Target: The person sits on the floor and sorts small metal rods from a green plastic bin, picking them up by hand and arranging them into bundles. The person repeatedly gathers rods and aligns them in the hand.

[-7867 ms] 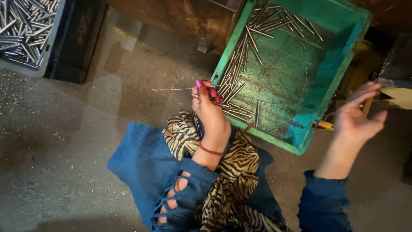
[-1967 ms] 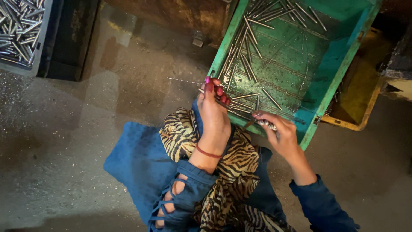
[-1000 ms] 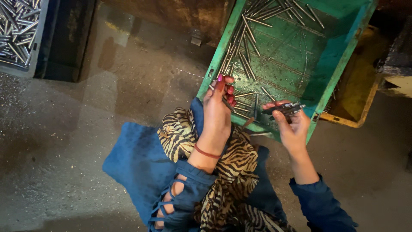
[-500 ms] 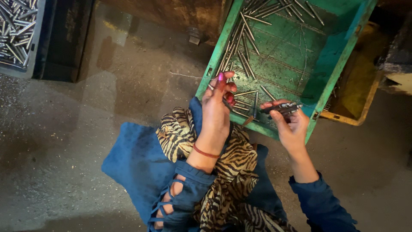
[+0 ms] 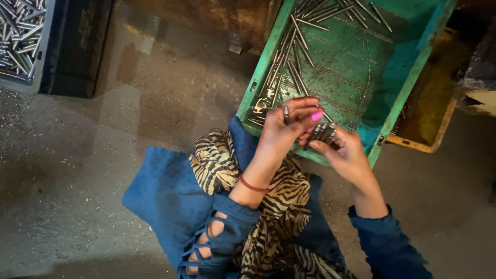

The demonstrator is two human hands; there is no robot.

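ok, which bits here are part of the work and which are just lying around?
In use: left hand holding one pin; right hand holding a pin bundle; green tray of loose pins.
Lying about: yellow tray; grey crate; dark bin.

No packages, labels, signs or screens.

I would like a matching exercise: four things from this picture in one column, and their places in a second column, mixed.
1. green plastic crate
2. grey tray of metal pins
3. bundle of dark metal pins
4. single metal pin

a. in the left hand
b. top left corner
c. in the right hand
d. in front of the knees

Pairs: 1-d, 2-b, 3-c, 4-a
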